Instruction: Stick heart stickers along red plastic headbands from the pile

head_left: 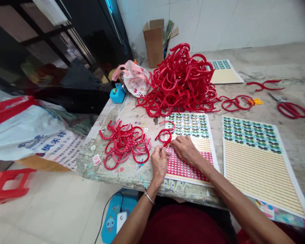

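My left hand (159,163), a bracelet on its wrist, pinches the lower end of a curled red fuzzy strip (165,135). Close on its right, my right hand (186,150) has its fingers bent together at that same end; whether something small is between them is hidden. Both hands are over a sticker sheet (188,127) with green and blue prints at the top, thin stripes in the middle and small pink-red shapes below. To the left lies a small heap of red and pink strips (125,144). Behind the sheet rises a large pile of red strips (180,81).
A second sticker sheet (259,162) lies at the right, another (225,77) behind. Red-handled scissors (292,109) and loose red strips (264,84) are at the back right. A blue tape dispenser (117,94), a pink-handled bag (136,79) and a cardboard box (154,45) stand behind.
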The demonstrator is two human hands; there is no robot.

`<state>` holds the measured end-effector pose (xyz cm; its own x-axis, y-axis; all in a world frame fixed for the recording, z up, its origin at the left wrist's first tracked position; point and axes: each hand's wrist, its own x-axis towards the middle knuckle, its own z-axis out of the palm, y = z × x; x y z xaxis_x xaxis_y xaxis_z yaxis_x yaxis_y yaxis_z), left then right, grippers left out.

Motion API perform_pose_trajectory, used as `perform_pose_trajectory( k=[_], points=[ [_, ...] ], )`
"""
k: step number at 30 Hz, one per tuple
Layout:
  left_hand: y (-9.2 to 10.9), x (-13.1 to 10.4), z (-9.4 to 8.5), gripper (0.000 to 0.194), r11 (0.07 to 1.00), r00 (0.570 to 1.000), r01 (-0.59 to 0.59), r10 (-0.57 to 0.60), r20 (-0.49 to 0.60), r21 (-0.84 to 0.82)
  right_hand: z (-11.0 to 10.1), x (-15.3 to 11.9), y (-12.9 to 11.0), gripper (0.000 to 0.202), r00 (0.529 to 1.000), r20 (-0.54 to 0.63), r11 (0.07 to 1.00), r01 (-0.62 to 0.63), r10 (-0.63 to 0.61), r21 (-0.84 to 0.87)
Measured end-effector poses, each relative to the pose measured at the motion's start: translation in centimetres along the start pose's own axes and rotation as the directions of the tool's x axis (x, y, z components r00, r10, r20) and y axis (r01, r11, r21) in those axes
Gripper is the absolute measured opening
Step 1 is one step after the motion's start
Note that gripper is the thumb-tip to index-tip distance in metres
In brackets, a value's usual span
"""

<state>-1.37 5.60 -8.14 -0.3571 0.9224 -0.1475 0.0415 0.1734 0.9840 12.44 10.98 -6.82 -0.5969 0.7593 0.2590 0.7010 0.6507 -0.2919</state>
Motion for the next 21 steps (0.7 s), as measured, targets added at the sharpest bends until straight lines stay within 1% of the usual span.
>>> perform_pose_trajectory(
  k=[5, 9, 15, 21],
  points=[
    [-0.5, -0.2, 0.0, 0.017, 1.000, 1.000, -0.003, 0.003, -0.015, 0.019, 0.1, 0.2, 0.2, 0.021, 0.999, -0.031, 1.000, 0.022, -0.022, 0.016],
    [-0.6, -0.2, 0.1, 0.019, 1.000, 1.000, -0.004, 0.005, -0.011, 0.029, 0.3, 0.2, 0.7, 0.020, 0.999, -0.013, 0.999, 0.039, -0.038, 0.037],
    [-0.4, -0.1, 0.1, 0.017, 0.999, 1.000, -0.013, 0.013, 0.003, 0.032, 0.5, 0.7, 1.3, 0.016, 0.995, 0.014, 0.986, 0.093, -0.095, 0.136],
    [-0.5, -0.1, 0.3, 0.015, 0.999, 1.000, -0.010, 0.010, -0.009, 0.049, 1.1, 0.8, 1.5, 0.012, 0.996, -0.042, 0.976, 0.091, -0.084, 0.196]
  ],
)
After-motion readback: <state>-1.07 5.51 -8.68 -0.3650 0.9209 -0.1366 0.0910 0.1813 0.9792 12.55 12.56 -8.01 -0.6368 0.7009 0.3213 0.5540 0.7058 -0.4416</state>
